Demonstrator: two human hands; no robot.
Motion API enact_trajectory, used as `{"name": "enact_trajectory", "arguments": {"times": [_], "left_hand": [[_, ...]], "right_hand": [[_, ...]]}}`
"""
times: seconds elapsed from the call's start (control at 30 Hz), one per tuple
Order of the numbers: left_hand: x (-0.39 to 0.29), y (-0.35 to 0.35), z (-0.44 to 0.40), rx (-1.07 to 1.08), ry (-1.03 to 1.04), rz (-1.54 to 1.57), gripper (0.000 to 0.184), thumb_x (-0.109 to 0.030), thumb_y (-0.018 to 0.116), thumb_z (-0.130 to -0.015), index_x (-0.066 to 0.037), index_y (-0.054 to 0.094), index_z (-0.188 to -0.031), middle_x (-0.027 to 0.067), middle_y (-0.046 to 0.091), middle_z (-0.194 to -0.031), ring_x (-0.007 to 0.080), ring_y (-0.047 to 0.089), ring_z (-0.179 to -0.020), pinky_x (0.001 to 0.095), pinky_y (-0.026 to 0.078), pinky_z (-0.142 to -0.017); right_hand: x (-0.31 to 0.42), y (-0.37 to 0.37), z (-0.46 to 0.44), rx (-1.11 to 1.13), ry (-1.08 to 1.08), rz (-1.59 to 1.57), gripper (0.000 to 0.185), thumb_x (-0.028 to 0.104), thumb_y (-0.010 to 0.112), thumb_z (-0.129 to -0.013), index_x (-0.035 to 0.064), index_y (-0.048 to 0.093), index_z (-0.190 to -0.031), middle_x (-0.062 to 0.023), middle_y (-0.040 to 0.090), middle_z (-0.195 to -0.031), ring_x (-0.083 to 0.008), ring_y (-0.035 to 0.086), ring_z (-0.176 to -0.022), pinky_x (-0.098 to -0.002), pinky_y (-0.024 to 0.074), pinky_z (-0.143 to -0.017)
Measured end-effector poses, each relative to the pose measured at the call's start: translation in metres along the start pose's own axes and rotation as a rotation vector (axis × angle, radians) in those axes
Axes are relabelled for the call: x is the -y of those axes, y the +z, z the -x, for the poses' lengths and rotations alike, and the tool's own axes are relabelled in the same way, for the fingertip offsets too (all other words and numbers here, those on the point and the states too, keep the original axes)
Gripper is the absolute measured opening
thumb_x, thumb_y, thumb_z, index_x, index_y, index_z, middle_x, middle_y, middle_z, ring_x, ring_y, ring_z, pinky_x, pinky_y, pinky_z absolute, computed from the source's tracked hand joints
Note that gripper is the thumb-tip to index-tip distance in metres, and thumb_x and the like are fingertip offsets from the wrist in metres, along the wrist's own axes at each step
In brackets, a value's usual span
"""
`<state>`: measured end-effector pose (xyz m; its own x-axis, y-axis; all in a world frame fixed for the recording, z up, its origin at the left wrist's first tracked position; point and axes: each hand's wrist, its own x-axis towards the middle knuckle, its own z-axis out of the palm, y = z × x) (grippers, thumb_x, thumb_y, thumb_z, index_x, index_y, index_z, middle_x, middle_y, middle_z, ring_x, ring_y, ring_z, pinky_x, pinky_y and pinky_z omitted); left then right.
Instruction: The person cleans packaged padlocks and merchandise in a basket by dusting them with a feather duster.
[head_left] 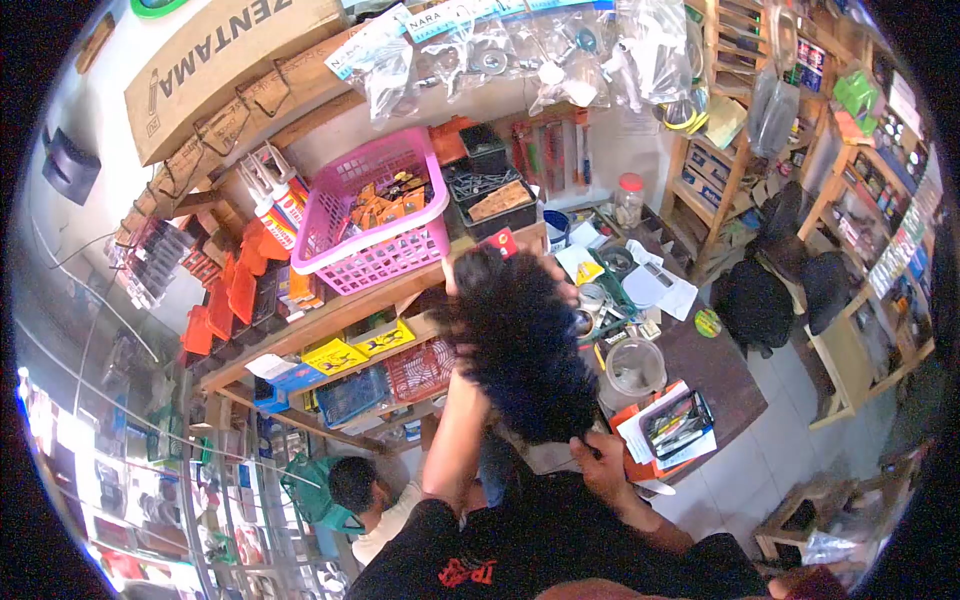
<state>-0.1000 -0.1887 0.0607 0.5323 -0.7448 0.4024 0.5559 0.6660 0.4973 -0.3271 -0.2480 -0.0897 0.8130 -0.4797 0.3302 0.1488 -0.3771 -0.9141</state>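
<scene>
A bushy black duster (pixel 525 345) fills the middle of the head view, in front of the wooden shelf and the desk. My right hand (pixel 602 468) is closed at its lower end. My left arm reaches up behind the duster; a finger of my left hand (pixel 450 278) shows beside the shelf edge, but the duster hides most of the hand and whatever it may hold. Just above the duster is a small red card (pixel 499 243). A pink basket (pixel 375 262) with small orange boxes stands on the shelf to the upper left.
A cluttered desk (pixel 735 380) at the right holds a clear round container (pixel 635 368) and a pen tray (pixel 678 425). Another person (pixel 358 488) is low at the left. Black bins (pixel 500 203) sit beside the basket. Bagged goods (pixel 490 60) hang above.
</scene>
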Motion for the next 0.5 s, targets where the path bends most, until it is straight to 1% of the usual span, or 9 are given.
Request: {"name": "enact_trajectory", "arguments": {"times": [0.03, 0.1, 0.13, 0.23, 0.27, 0.33, 0.4, 0.43, 0.5], "left_hand": [[-0.01, 0.002, -0.001, 0.023, -0.001, -0.053, 0.083, -0.073, 0.029, -0.088, 0.002, 0.05, -0.116, 0.0227, 0.061, -0.101, 0.0402, 0.062, -0.096, 0.0497, 0.051, -0.084], [-0.012, 0.004, -0.001, 0.051, 0.134, 0.009, 0.095, -0.079, 0.022, -0.085, 0.006, 0.048, -0.117, 0.0278, 0.061, -0.097, 0.0466, 0.062, -0.095, 0.0554, 0.049, -0.088], [-0.011, -0.006, -0.001, 0.096, 0.13, -0.022, 0.094, -0.079, 0.022, -0.085, 0.005, 0.047, -0.119, 0.0271, 0.061, -0.101, 0.0467, 0.061, -0.097, 0.0574, 0.048, -0.088], [0.001, -0.018, 0.008, 0.092, 0.073, 0.053, 0.09, -0.078, 0.023, -0.086, 0.002, 0.047, -0.121, 0.0271, 0.06, -0.105, 0.0465, 0.061, -0.098, 0.0597, 0.048, -0.088], [0.008, -0.035, 0.01, 0.08, 0.023, 0.115, 0.089, -0.079, 0.025, -0.085, -0.001, 0.047, -0.123, 0.0281, 0.058, -0.11, 0.0471, 0.059, -0.1, 0.0611, 0.048, -0.086], [0.013, -0.044, 0.015, 0.017, 0.025, 0.269, 0.09, -0.08, 0.026, -0.084, -0.002, 0.047, -0.123, 0.0281, 0.057, -0.11, 0.0472, 0.059, -0.1, 0.0605, 0.049, -0.085], [0.003, -0.032, 0.022, -0.091, 0.132, -0.003, 0.085, -0.078, 0.024, -0.086, -0.004, 0.051, -0.118, 0.0206, 0.058, -0.1, 0.0395, 0.06, -0.087, 0.0526, 0.051, -0.074], [-0.003, -0.024, 0.025, -0.155, 0.174, -0.14, 0.083, -0.077, 0.023, -0.087, -0.006, 0.053, -0.115, 0.0169, 0.058, -0.095, 0.0357, 0.06, -0.08, 0.0486, 0.051, -0.069], [-0.006, -0.012, 0.026, -0.135, 0.299, -0.158, 0.083, -0.077, 0.022, -0.087, -0.006, 0.055, -0.113, 0.0145, 0.058, -0.09, 0.0324, 0.058, -0.074, 0.0453, 0.05, -0.062]], "right_hand": [[-0.01, 0.003, 0.003, 0.027, 0.013, -0.009, 0.035, 0.012, 0.067, -0.085, -0.0013, 0.044, -0.063, -0.0074, 0.037, -0.054, -0.0159, 0.039, -0.053, -0.0351, 0.0308, -0.049], [-0.032, 0.004, 0.016, 0.084, 0.046, -0.018, 0.036, 0.013, 0.066, -0.086, -0.0016, 0.043, -0.063, -0.0084, 0.036, -0.054, -0.016, 0.037, -0.053, -0.0366, 0.0289, -0.049], [-0.033, 0.003, 0.014, 0.084, 0.064, -0.024, 0.036, 0.014, 0.066, -0.086, -0.0014, 0.043, -0.062, -0.0085, 0.035, -0.054, -0.0159, 0.037, -0.052, -0.0369, 0.0287, -0.049], [-0.018, 0.001, 0.014, 0.093, 0.11, -0.04, 0.036, 0.015, 0.065, -0.086, -0.0007, 0.043, -0.062, -0.0087, 0.034, -0.055, -0.0157, 0.036, -0.053, -0.0371, 0.029, -0.049], [-0.008, 0.001, 0.002, 0.101, 0.102, -0.042, 0.036, 0.015, 0.065, -0.087, -0.0004, 0.043, -0.063, -0.0086, 0.035, -0.055, -0.0156, 0.036, -0.053, -0.0367, 0.0297, -0.05], [0.009, 0.002, -0.005, 0.145, 0.12, -0.109, 0.034, 0.016, 0.064, -0.088, -0.0001, 0.045, -0.065, -0.009, 0.037, -0.057, -0.0156, 0.039, -0.055, -0.0358, 0.0312, -0.051], [-0.036, 0.015, 0.021, 0.112, 0.066, -0.046, 0.034, 0.017, 0.065, -0.088, 0.0, 0.045, -0.065, -0.009, 0.038, -0.058, -0.0155, 0.038, -0.055, -0.0354, 0.0307, -0.051], [-0.033, 0.015, 0.018, 0.084, 0.051, -0.065, 0.035, 0.017, 0.065, -0.087, 0.0002, 0.044, -0.065, -0.0092, 0.037, -0.058, -0.016, 0.038, -0.055, -0.0357, 0.0304, -0.051], [-0.024, 0.014, 0.013, 0.028, 0.02, -0.101, 0.036, 0.017, 0.066, -0.087, 0.0004, 0.043, -0.064, -0.0098, 0.036, -0.058, -0.0169, 0.037, -0.054, -0.0363, 0.0296, -0.051]]}}
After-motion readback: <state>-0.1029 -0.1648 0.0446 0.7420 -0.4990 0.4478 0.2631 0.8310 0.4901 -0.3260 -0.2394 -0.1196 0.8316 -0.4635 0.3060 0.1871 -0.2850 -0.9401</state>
